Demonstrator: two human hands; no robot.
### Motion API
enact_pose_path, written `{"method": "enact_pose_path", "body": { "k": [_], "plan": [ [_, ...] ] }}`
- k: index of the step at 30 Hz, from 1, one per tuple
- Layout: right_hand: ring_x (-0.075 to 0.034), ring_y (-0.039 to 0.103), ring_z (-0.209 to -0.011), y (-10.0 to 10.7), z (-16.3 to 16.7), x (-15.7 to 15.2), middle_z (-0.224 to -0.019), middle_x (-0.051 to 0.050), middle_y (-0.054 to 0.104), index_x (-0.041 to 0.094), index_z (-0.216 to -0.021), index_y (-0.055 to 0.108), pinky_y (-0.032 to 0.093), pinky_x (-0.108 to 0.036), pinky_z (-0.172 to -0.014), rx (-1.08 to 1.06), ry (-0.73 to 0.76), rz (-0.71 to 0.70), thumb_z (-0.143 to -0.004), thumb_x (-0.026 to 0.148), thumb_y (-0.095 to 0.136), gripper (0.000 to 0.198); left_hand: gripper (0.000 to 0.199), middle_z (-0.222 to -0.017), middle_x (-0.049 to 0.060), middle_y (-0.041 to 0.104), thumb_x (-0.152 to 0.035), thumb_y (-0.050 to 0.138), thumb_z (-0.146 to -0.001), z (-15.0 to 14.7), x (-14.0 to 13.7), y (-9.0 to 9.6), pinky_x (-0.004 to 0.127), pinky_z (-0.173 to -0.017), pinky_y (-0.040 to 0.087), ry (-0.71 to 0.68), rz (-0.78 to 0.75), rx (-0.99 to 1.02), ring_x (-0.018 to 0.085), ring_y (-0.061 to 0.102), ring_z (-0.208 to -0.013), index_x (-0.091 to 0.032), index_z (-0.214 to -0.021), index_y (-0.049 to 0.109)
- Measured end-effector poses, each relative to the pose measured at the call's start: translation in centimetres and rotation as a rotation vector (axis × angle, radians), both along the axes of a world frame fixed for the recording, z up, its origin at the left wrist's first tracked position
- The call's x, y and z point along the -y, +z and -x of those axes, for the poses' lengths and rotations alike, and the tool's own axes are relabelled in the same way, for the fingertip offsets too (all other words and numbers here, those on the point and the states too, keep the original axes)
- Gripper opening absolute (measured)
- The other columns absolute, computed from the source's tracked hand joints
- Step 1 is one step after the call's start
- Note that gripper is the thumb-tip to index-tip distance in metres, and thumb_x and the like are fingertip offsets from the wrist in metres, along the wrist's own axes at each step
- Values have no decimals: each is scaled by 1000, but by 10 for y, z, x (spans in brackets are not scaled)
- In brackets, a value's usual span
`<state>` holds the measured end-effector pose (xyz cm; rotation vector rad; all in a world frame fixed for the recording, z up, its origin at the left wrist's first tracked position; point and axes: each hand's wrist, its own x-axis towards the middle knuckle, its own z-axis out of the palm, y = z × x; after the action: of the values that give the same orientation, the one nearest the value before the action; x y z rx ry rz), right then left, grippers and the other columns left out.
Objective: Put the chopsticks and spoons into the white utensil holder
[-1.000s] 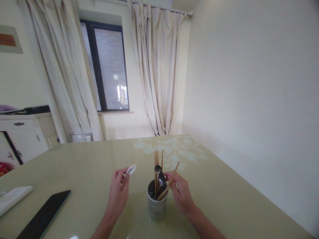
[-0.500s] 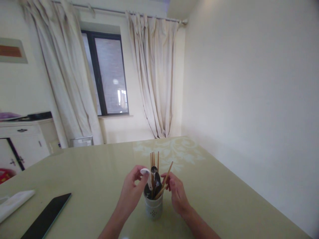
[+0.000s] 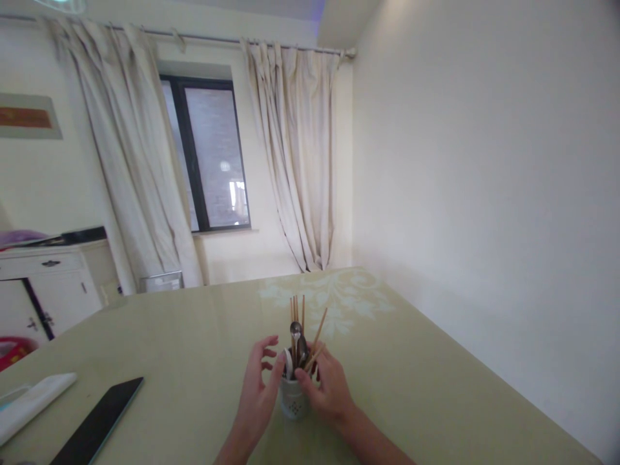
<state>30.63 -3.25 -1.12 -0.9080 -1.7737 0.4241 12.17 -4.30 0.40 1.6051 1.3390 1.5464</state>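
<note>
In the lower middle of the frame the holder (image 3: pixel 293 403) already stands on the table (image 3: pixel 194 349) with chopsticks (image 3: pixel 303 323) and spoons (image 3: pixel 295 330) upright inside, the left hand (image 3: pixel 256 394) spread loosely beside it, the right hand (image 3: pixel 327 391) cupping it.

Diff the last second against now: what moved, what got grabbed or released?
The left hand carried the white ceramic spoon rightward into the white ceramic utensil cup and released it, fingers now spread. The right hand closed onto the cup's rim. Wooden chopsticks, black tablet unchanged.
</note>
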Motion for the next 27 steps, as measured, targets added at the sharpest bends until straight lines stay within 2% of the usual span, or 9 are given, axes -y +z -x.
{"method": "enact_pose_path", "body": {
  "k": [2,5,10,12,15,17,19,21,27],
  "plan": [
    [-25,70,-86,3,3,2,-108,-11,75,23,-129,73,56,-33,-78,-40,20,20,-108,59,48,49,70,-132,14,70,-76,52,-97,0,7,-17,39,-92,61,-39,71,83,25,72,-106,-22,-141,56],
    [-26,71,-100,7,5,2,-107,-10,76,23,-116,79,56,-35,-92,-120,53,52,-112,59,40,54,79,-142,14,68,-78,54,-95,2,13,-34,40,-100,60,-219,180,79,26,72,-111,-22,-150,50],
    [-24,69,-89,4,4,-7,-92,-8,74,20,-93,82,57,-35,-88,-208,12,138,-108,72,37,70,80,-141,14,72,-72,73,-84,1,11,-34,42,-103,58,-298,126,-33,32,71,-120,-22,-144,60],
    [-26,71,-94,2,2,-8,-96,-10,76,20,-99,81,57,-39,-94,-249,21,165,-108,73,35,72,80,-143,15,71,-56,85,-78,-2,10,-32,45,-110,54,-335,83,-86,34,67,-128,-22,-145,61],
    [-31,71,-117,-1,0,-7,-118,-14,78,22,-125,76,53,-48,-109,-312,166,179,-105,79,37,72,81,-144,14,71,-36,88,-74,-6,8,-32,45,-116,51,-362,100,-119,35,66,-132,-22,-149,59],
    [-34,70,-123,-3,0,-6,-128,-16,76,23,-139,69,53,-51,-110,-323,298,195,-94,86,54,78,76,-142,13,73,-31,85,-76,-8,6,-33,45,-115,51,-361,130,-123,34,67,-130,-22,-147,60],
    [-36,73,-117,-5,1,-6,-126,-16,77,20,-139,66,56,-51,-106,-299,355,225,-79,83,77,87,68,-141,13,73,-30,82,-78,-10,3,-35,46,-114,52,-361,132,-162,34,68,-130,-21,-143,64],
    [-35,74,-110,-9,2,-8,-120,-14,79,18,-132,67,57,-49,-102,-260,313,243,-74,70,89,81,63,-143,12,73,-31,79,-79,-12,0,-37,48,-117,49,-334,123,-258,34,66,-133,-22,-140,66],
    [-33,76,-104,-16,-10,-23,-114,-12,80,20,-126,67,60,-47,-96,-244,10,227,-81,44,85,55,78,-162,19,57,-55,66,-91,-16,-2,-53,52,-129,35,-181,210,-557,38,51,-151,-17,-158,54]
  ]
}}
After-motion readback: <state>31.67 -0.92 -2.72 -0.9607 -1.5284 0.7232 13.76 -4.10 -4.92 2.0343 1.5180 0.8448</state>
